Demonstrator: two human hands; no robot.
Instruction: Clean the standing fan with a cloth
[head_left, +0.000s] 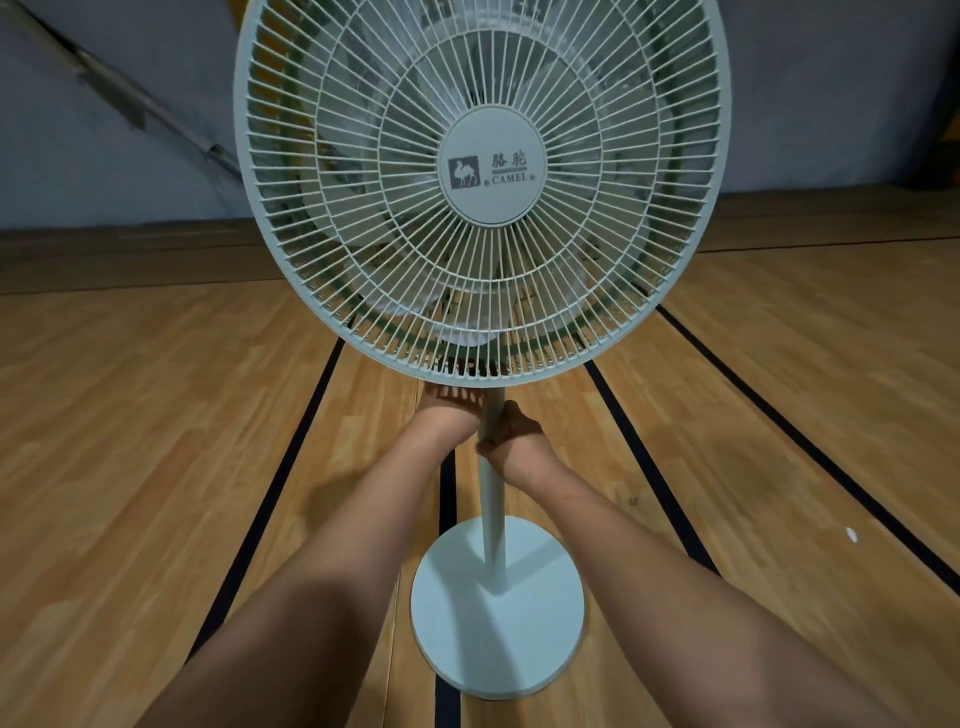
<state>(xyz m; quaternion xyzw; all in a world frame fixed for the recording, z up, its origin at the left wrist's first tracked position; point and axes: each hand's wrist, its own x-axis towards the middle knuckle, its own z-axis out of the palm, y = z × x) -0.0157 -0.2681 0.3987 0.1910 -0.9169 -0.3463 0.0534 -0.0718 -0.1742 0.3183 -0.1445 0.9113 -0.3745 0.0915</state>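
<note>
- pale green standing fan (492, 166) rises just above the fingers, its round wire grille (332, 218) overhead.
- right hand (511, 434) curls its fingers round the slim pole (492, 499), likely to steady it.
- left hand (449, 413) reaches under the grille; its fingers are hidden, so i cannot tell their state.

Matt plastic fan (493, 166), glossy wood-look floor (156, 415)

Fan head (493, 166) atop pole (492, 519), base (467, 634) on flr (156, 415).
</note>
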